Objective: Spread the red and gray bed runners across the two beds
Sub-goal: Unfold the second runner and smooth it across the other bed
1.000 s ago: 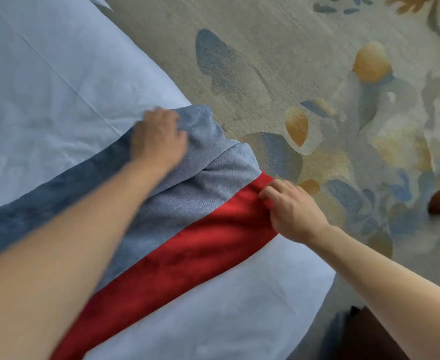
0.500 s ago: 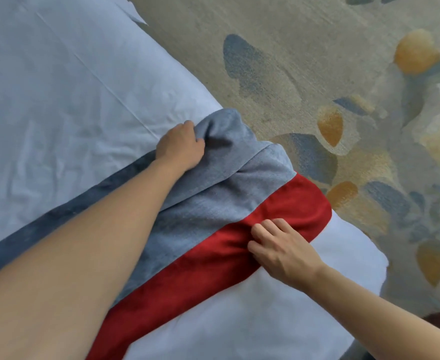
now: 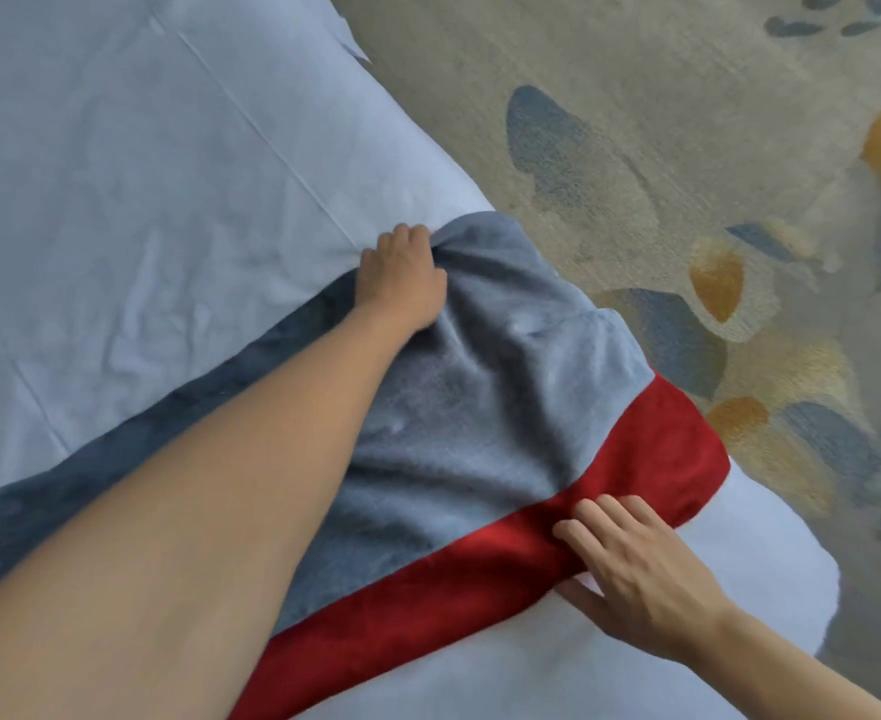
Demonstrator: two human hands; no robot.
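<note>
A bed runner with a gray band (image 3: 480, 407) and a red band (image 3: 480, 579) lies across the white bed (image 3: 142, 174), its end hanging over the bed's right edge. My left hand (image 3: 402, 280) grips the bunched far edge of the gray band, which is wrinkled below it. My right hand (image 3: 630, 574) pinches the near edge of the red band, fingers on top and thumb under the cloth.
A beige carpet (image 3: 662, 122) with blue and orange leaf shapes runs along the bed's right side. White sheet shows on both sides of the runner, with creases in the far part.
My view has shifted so the bed edge sits further right. My right hand slid back from the runner's hanging end onto the red band on the bed. The gray band is more bunched.
</note>
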